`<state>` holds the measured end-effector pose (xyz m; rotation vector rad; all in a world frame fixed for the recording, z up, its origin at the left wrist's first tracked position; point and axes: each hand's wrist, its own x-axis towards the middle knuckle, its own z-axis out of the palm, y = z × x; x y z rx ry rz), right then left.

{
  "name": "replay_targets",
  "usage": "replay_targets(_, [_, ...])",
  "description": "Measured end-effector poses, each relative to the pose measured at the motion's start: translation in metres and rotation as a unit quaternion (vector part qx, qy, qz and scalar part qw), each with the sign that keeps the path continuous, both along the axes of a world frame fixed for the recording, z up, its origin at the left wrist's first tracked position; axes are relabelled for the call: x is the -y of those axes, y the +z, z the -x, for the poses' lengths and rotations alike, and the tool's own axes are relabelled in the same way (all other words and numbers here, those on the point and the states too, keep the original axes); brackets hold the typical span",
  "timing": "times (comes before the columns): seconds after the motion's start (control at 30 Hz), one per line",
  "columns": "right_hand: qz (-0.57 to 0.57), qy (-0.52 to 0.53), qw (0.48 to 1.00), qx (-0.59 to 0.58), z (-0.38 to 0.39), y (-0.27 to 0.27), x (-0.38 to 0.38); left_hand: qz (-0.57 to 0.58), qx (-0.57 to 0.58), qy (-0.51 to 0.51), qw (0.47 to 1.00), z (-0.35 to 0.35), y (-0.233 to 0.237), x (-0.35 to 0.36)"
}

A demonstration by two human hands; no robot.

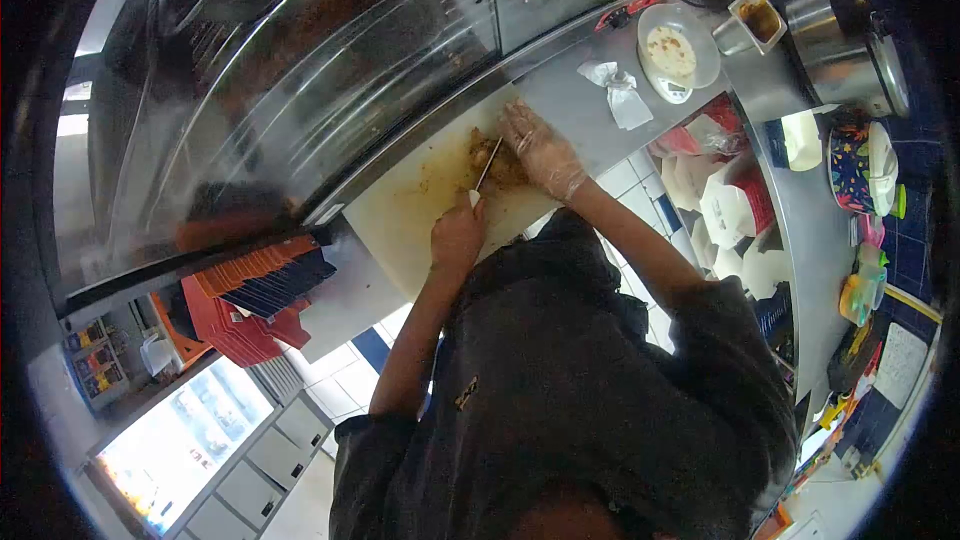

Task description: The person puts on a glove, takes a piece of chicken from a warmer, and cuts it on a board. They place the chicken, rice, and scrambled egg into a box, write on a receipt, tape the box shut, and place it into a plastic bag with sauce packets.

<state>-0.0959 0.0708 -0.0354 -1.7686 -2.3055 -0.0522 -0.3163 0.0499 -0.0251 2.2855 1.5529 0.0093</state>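
Observation:
My left hand (458, 237) is closed round the pale handle of a knife (489, 162). The blade slants up and to the right across browned, cooked-looking meat (481, 152) on a white cutting board (395, 215). In a clear plastic glove, my right hand (543, 152) lies beside the blade, its fingers curled on the far right part of the meat. Those fingers partly cover what they hold. Brown juice and small crumbs stain the board around the meat.
A kitchen scale with a clear bowl (690, 45), crumpled white paper (617, 95), a metal container (750, 25) and a large steel pot (845, 50) stand to the right. White food boxes (735, 205) sit below the counter. Red folded boxes (235, 315) are stacked left; a steel-framed glass cabinet (330, 70) borders the board.

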Motion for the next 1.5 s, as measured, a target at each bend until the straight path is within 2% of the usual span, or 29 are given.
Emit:
replay_targets(0.07, [0.000,0.001,1.000,-0.002,0.004,0.001,0.002,0.007,-0.005,-0.014,1.000,0.005,0.007,0.001])
replay_targets(0.17, [-0.030,-0.004,0.999,-0.011,0.003,0.011,0.004,0.023,-0.002,-0.020,1.000,0.005,0.042,-0.004])
replay_targets(0.3, [-0.044,-0.002,0.996,-0.075,0.013,0.040,0.001,0.012,0.009,-0.026,1.000,0.016,0.072,-0.007])
replay_targets(0.37, [-0.035,-0.009,0.995,-0.094,0.015,0.028,-0.002,0.024,-0.001,-0.028,0.999,0.021,0.060,-0.015])
replay_targets(0.4, [-0.045,-0.004,0.996,-0.079,0.015,0.005,-0.002,0.038,-0.008,-0.032,0.999,0.021,0.049,-0.020])
replay_targets(0.47, [-0.054,0.003,0.997,-0.062,0.012,-0.006,-0.008,0.039,-0.006,-0.025,0.999,0.016,0.023,-0.026])
replay_targets(0.53, [-0.011,-0.007,0.999,0.033,0.016,0.000,-0.003,0.050,-0.007,-0.017,0.999,0.016,0.008,-0.022])
replay_targets(0.6, [-0.021,-0.004,1.000,0.018,0.015,-0.003,-0.006,0.005,0.037,-0.029,0.999,0.020,0.002,-0.023])
replay_targets(0.67, [-0.048,-0.001,0.999,0.006,0.013,0.000,-0.008,-0.009,0.054,-0.039,0.998,0.027,0.001,-0.022])
replay_targets(0.73, [-0.063,0.014,0.989,-0.134,0.011,0.016,0.011,-0.023,0.072,-0.055,0.996,0.035,0.004,-0.020])
replay_targets(0.77, [-0.071,0.014,0.989,-0.129,0.009,0.024,0.019,-0.023,0.078,-0.035,0.996,0.041,0.007,-0.010])
replay_targets(0.83, [-0.030,0.107,0.983,-0.148,0.009,0.040,0.032,0.010,0.118,0.016,0.993,0.057,0.021,0.015])
replay_targets(0.87, [0.006,0.148,0.984,-0.101,0.010,0.047,0.028,0.043,0.150,0.042,0.987,0.066,0.035,0.028])
replay_targets(0.9, [0.002,0.144,0.984,-0.102,0.013,0.044,0.023,0.037,0.159,0.060,0.985,0.075,0.042,0.040])
replay_targets(0.97, [0.043,0.182,0.982,-0.016,0.018,0.027,0.012,0.032,0.166,0.074,0.983,0.092,0.044,0.060])
replay_targets(1.1, [0.022,0.171,0.985,-0.021,0.026,0.011,0.002,0.014,0.139,0.095,0.986,0.127,0.018,0.088])
replay_targets(1.2, [0.046,0.162,0.983,-0.070,0.028,-0.002,-0.003,0.027,0.151,0.109,0.982,0.130,0.023,0.099])
replay_targets(1.3, [0.079,0.153,0.984,-0.048,0.030,-0.003,-0.010,0.055,0.153,0.137,0.977,0.130,0.023,0.107])
replay_targets(1.37, [0.118,0.154,0.981,0.008,0.030,-0.004,-0.016,0.021,0.195,0.131,0.972,0.134,0.012,0.110])
replay_targets(1.4, [0.119,0.152,0.981,0.008,0.031,-0.006,-0.018,0.082,0.143,0.171,0.971,0.130,0.022,0.109])
replay_targets(1.5, [0.108,0.139,0.983,-0.052,0.035,-0.010,-0.021,0.049,0.165,0.151,0.973,0.132,0.017,0.110])
